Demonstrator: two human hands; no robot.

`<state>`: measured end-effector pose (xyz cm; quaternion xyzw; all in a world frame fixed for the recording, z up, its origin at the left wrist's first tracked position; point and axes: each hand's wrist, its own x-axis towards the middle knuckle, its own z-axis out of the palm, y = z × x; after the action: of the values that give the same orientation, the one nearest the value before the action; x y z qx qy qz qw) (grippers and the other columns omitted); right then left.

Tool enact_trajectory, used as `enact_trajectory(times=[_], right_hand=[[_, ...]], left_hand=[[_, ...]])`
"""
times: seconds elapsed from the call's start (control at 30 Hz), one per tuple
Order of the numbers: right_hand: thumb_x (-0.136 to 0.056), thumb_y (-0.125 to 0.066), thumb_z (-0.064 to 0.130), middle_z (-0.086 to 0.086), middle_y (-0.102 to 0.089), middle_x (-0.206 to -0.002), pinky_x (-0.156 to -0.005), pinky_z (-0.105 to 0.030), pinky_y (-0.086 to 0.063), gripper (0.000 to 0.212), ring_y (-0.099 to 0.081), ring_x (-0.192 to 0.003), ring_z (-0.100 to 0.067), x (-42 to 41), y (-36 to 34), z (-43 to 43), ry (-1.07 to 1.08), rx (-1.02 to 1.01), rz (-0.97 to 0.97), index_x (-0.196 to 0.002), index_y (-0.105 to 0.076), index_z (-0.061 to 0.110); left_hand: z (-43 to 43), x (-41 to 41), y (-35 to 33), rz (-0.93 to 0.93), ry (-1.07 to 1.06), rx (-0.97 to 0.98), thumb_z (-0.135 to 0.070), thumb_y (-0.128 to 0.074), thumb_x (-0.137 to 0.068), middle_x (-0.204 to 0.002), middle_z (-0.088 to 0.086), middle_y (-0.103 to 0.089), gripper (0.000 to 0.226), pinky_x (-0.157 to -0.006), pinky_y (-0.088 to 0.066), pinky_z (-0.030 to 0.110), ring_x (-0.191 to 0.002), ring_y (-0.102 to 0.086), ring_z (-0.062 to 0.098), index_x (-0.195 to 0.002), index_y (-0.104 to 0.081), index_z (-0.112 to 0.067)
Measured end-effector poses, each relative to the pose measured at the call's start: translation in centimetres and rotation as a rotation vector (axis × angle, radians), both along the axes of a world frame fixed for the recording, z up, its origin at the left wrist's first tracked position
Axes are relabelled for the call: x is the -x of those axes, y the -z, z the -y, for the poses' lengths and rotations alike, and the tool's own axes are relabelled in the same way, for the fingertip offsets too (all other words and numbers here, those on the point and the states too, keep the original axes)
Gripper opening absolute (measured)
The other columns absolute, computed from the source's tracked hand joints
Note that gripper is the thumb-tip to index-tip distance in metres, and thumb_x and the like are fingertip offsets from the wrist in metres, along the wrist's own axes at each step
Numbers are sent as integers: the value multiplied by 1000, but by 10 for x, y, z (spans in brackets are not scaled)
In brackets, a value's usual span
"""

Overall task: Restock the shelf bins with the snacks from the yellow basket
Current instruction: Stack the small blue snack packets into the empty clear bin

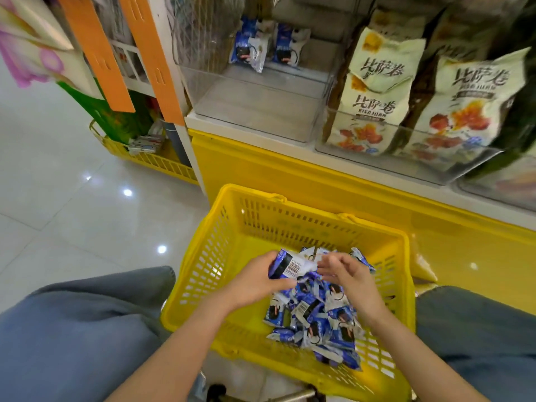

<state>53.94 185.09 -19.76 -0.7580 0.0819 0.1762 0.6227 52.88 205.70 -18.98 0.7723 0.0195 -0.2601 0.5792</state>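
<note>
Left hand (255,282) has fingers and thumb wrapped round one blue-and-white foil snack packet (285,266), barcode side up, held just above the heap. Right hand (352,275) sits at that packet's white end with its fingers loosely bent. It's motion-blurred, so I can't tell if it's pinching the packet or only touching it. Both forearms come in from below, wrists over the near rim, palms roughly facing each other.

Straight under the hands is the heap of blue-and-white packets (319,320), bunched toward the right-hand side of the yellow slotted plastic basket (203,256). Left of the left hand and beyond both hands the basket bottom is bare, so there's open room there. The slotted walls stand up all round.

Up and beyond the hands is a clear plastic shelf bin (255,111), open on top with a low front lip. Its floor is mostly bare, with two matching packets (249,50) standing at the back. Just right of it, a second clear bin (406,163) is packed with cream-coloured bags (374,91) printed "比萨卷" and "BISA JUAN". The packet print is too blurry to read.

A yellow shelf base (290,169) runs between basket and bins. Knees in grey-blue trousers (87,314) flank the basket, and a glossy white tile floor (58,198) spreads off to the left.
</note>
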Motion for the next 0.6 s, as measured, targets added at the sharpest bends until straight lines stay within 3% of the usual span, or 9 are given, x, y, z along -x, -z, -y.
enact_trajectory(times=[0.1, 0.2, 0.3, 0.4, 0.47, 0.53, 0.57, 0.6], right_hand=[[-92, -56, 14, -16, -66, -106, -77, -23, -45, 21, -60, -105, -30, 8, 34, 28, 50, 305, -117, -107, -62, 1], [-93, -56, 14, -15, -55, -128, -90, -27, -40, 39, -51, -119, -29, 26, 67, 45, -154, 553, -311, -129, -48, 0], [-92, -57, 15, -7, -57, -116, -85, -26, -41, 39, -57, -107, -23, 45, 87, 51, -401, 636, -417, -128, -44, 6], [-87, -65, 20, -14, -46, -139, -100, -31, -41, 61, -49, -125, -26, 52, 92, 55, -426, 681, -427, -138, -37, 1], [-84, -69, 29, -12, -44, -142, -103, -31, -41, 70, -46, -128, -25, 51, 91, 58, -485, 713, -446, -140, -36, 3], [-80, -72, 37, -11, -54, -128, -93, -30, -44, 61, -54, -114, -23, 49, 87, 62, -556, 730, -459, -129, -49, 7], [-78, -73, 38, -9, -59, -103, -79, -31, -44, 42, -58, -92, -19, 48, 83, 62, -562, 722, -442, -107, -57, 13], [-76, -75, 39, -4, -49, -78, -65, -29, -38, 32, -48, -68, -15, 47, 79, 62, -548, 708, -410, -82, -51, 19]], left_hand=[[1, 4, 1, 43, -35, -10, -22, -69, -83, -100, -7, -64, 25, -71, -49, 10, -86, -61, -3, -100, -51, -26], [8, 8, 0, 58, -26, -16, -25, -68, -84, -99, -12, -63, 25, -74, -50, 12, -89, -61, -2, -97, -48, -34], [13, 13, 3, 55, -18, -13, -26, -67, -84, -98, -15, -62, 25, -75, -50, 13, -90, -61, -5, -97, -49, -36], [13, 19, 6, 25, -33, -12, -26, -67, -84, -97, -18, -62, 24, -72, -49, 11, -88, -61, -8, -99, -50, -35], [13, 22, 8, 4, -49, -16, -25, -66, -85, -99, -15, -63, 22, -76, -51, 15, -90, -62, -4, -101, -51, -31], [13, 23, 11, -21, -66, -20, -23, -65, -86, -102, -8, -64, 23, -80, -53, 22, -93, -63, 4, -105, -52, -24], [13, 23, 12, -28, -79, -27, -22, -64, -87, -103, -6, -64, 22, -78, -54, 24, -92, -63, 6, -104, -52, -22], [13, 23, 12, -35, -100, -35, -22, -63, -88, -101, -5, -64, 20, -72, -54, 24, -89, -63, 6, -103, -51, -22]])
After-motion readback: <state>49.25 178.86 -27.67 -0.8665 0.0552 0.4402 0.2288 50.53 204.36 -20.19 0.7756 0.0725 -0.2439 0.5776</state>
